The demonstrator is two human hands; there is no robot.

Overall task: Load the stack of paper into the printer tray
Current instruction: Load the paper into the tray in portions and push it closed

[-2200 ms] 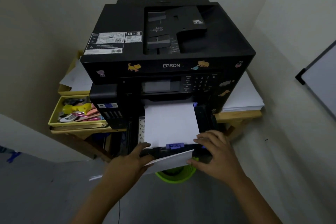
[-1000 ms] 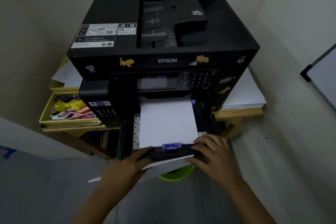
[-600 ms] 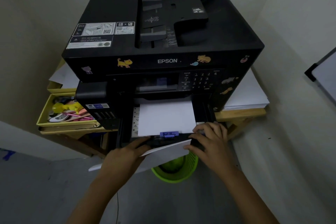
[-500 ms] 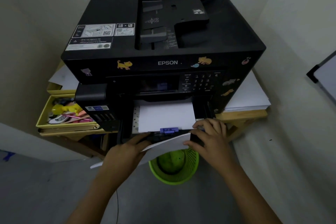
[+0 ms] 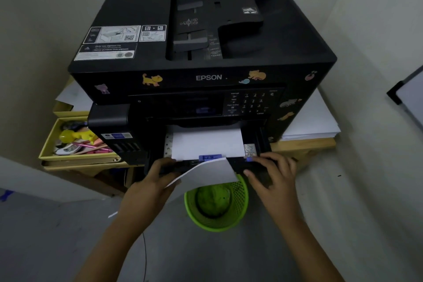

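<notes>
Paper (image 5: pixel 207 143) lies in tray (image 5: pixel 256 142); left hand (image 5: pixel 148 186) grips sheet (image 5: pixel 206 174); right hand (image 5: pixel 273 175) spread.

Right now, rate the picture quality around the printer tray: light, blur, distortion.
Head view: dim, uneven light; the printer front and tray sink into black, only the paper reads clearly. Wide-angle bending bows the walls. Both hands, left hand and right hand, look slightly soft.
</notes>
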